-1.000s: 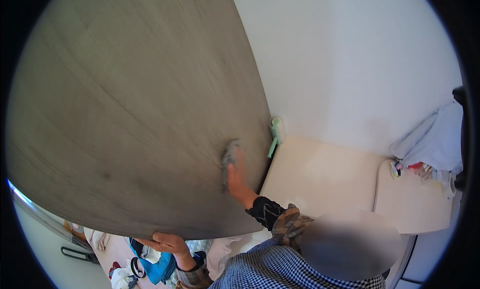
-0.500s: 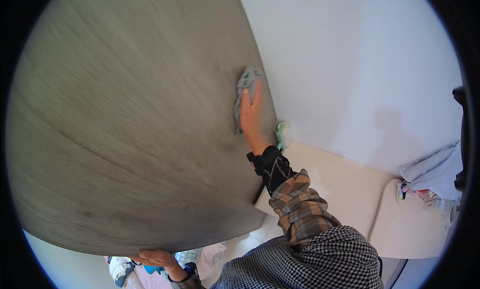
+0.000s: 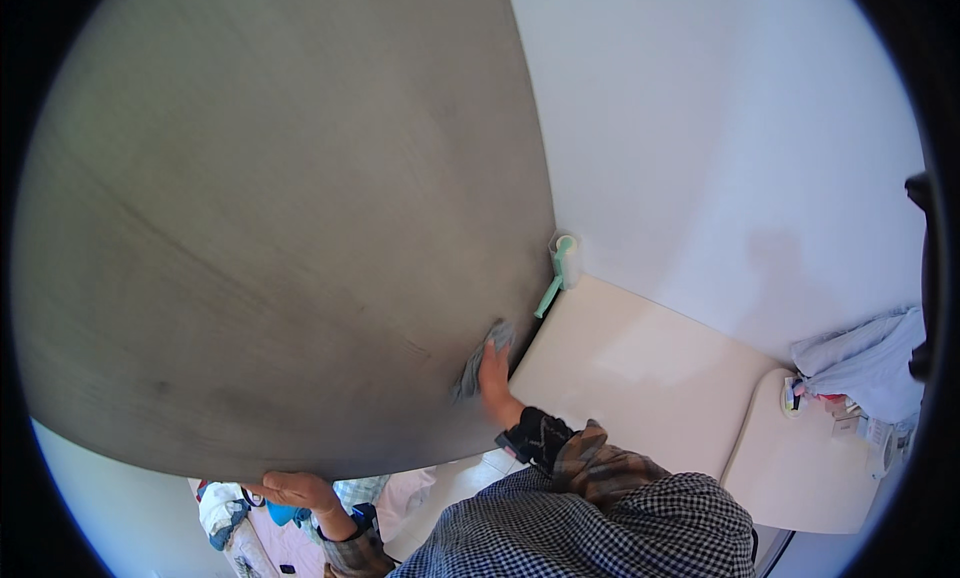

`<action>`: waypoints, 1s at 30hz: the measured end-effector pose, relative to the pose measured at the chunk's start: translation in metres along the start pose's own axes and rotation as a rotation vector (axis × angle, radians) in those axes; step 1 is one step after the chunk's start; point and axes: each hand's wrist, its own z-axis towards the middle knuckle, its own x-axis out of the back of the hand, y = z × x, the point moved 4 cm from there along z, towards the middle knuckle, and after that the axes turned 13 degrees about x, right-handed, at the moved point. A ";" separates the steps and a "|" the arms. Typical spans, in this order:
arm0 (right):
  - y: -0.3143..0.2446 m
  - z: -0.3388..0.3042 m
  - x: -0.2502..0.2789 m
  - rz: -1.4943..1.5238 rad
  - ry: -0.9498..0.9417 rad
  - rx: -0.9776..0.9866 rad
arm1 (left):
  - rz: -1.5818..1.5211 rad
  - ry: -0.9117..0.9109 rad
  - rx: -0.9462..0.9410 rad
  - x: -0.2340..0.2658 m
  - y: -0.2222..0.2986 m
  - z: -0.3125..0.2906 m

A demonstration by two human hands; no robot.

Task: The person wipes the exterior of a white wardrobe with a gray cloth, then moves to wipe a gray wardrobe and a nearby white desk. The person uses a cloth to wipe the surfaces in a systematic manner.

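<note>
A large wood-grain panel (image 3: 300, 208), grey-brown, takes up the left and middle of the view. My right hand (image 3: 494, 374) presses a crumpled grey cloth (image 3: 471, 371) against its surface, near the panel's lower right corner. Motion smears the hand slightly. At the panel's lower edge, left of the middle, my left hand (image 3: 300, 491) is closed on the rim, with part of its fingers hidden by the panel.
A pale tabletop (image 3: 640, 363) lies right of the panel, with a green-handled lint roller (image 3: 562, 263) at its far left corner. A rounded shelf (image 3: 810, 478) at right bears small boxes and a pale cloth (image 3: 865, 353). Clothes and bedding (image 3: 270, 543) lie below the panel.
My right hand has slid the cloth down the panel toward me, from high near the right edge to the lower corner. My left hand stays at the lower edge.
</note>
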 end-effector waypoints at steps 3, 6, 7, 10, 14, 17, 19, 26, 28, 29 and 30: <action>-0.079 0.038 -0.022 -0.001 -0.036 0.187 | -0.134 -0.061 0.029 -0.003 -0.004 0.002; -0.149 0.055 -0.041 -0.102 -0.094 0.414 | -0.070 -0.099 -0.069 -0.008 -0.006 -0.003; -0.158 0.050 -0.044 -0.126 -0.110 0.478 | -0.194 -0.118 -0.053 -0.010 -0.009 -0.004; -0.133 0.002 -0.043 -0.179 -0.142 0.566 | -0.235 -0.168 -0.057 -0.013 -0.011 -0.008; -0.032 -0.104 -0.029 -0.131 -0.154 0.265 | -0.278 -0.236 -0.126 -0.013 -0.004 -0.006; -0.005 -0.131 -0.025 -0.039 -0.111 -0.126 | -0.302 -0.247 -0.184 -0.014 0.004 0.001; -0.040 -0.122 -0.035 0.037 -0.089 -0.150 | -0.353 -0.254 -0.213 -0.013 0.010 0.005; -0.230 -0.131 -0.105 -0.162 -0.311 0.615 | -0.505 -0.267 -0.244 -0.006 0.030 0.019; -0.214 -0.176 -0.122 -0.504 -0.258 0.930 | -0.543 -0.326 -0.220 -0.002 0.030 0.025; -0.192 -0.201 -0.121 -0.465 -0.281 0.924 | -0.574 -0.356 -0.223 0.001 0.028 0.027; -0.165 -0.221 -0.118 -0.356 -0.286 0.853 | -0.592 -0.429 -0.202 0.004 0.024 0.029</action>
